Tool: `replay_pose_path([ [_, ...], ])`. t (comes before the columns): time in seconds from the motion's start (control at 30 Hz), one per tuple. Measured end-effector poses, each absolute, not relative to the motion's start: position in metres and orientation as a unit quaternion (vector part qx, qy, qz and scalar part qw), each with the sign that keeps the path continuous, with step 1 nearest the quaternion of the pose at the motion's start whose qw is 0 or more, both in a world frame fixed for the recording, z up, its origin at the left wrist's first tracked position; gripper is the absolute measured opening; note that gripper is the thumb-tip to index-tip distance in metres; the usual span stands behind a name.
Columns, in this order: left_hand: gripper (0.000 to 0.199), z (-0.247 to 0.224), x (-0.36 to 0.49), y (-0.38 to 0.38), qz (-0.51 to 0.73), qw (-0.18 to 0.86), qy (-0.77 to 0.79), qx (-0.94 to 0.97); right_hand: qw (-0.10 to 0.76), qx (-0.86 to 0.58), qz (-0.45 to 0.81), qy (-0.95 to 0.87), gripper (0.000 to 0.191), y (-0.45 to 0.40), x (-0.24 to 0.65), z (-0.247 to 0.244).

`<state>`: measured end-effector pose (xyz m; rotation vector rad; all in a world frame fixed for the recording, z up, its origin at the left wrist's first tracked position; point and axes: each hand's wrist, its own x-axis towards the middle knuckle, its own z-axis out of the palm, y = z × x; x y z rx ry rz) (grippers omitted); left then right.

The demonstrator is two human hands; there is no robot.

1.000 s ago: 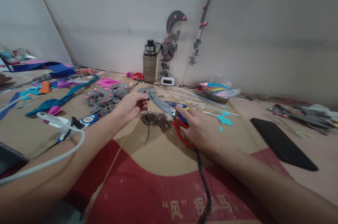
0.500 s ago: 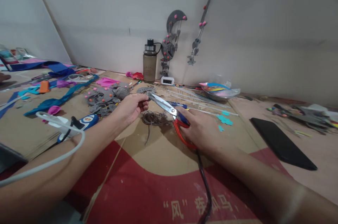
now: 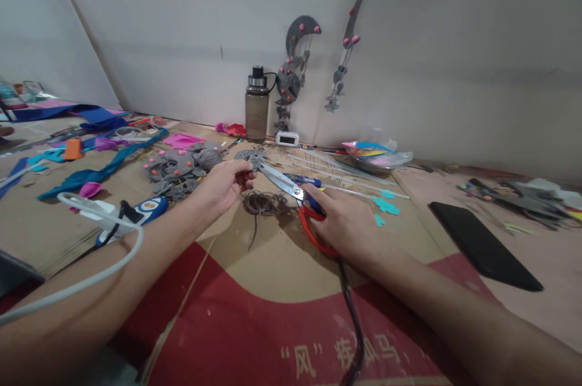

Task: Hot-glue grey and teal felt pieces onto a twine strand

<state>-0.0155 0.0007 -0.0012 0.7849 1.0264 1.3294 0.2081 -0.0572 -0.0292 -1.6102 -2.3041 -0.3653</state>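
Pinches gray felt piece in left hand just beyond cord coil, grips scissors in right hand with blade tips beside piece, apparently at trimming step, and likely needs steady pinch and careful blade alignment.

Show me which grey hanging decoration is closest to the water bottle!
The left decoration, with the wide moon shape on top. It hangs right beside the bottle; the other decoration hangs farther right.

Our table is spread with cardboard; along its back edge we have a bottle and a white clock, and near the right edge a black phone.
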Motion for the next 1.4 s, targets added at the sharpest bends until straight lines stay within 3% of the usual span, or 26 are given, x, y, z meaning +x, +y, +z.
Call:
replay_pose_path([
  [0.83,0.006,-0.0064,-0.0177,0.0031,0.572,0.593,0.425,0.373,0.133,-0.566,-0.139,-0.801,0.043,-0.0554,0.2115,-0.0288],
  [1.13,0.008,-0.0064,-0.017,0.0043,0.568,0.608,0.432,0.348,0.19,-0.563,-0.105,-0.797,0.038,-0.0537,0.21,-0.031],
  [1.4,0.006,-0.0072,-0.0174,0.0037,0.569,0.614,0.422,0.348,0.158,-0.562,-0.132,-0.801,0.038,-0.0569,0.2076,-0.0284],
])
